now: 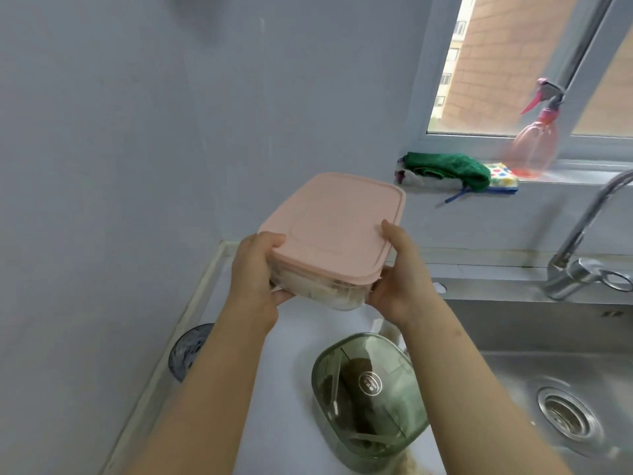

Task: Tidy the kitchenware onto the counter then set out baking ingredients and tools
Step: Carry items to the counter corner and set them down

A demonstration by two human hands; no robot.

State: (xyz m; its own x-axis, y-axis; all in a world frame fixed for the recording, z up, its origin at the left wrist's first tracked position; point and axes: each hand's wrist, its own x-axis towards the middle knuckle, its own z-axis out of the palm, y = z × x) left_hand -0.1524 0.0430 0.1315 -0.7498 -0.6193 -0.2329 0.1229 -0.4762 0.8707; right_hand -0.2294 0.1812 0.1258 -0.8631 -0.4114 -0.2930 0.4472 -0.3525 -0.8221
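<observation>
A clear plastic storage box with a pink lid is held in the air above the white counter, near the back wall. My left hand grips its left end, thumb on the lid edge and fingers under the base. My right hand grips its right end the same way. Pale contents show through the box's clear side. Below my arms a green translucent lidded container stands on the counter.
A steel sink with a drain and a chrome faucet lies to the right. On the window sill sit a green cloth, a dotted sponge cloth and a pink spray bottle. A round dark object sits at the counter's left edge.
</observation>
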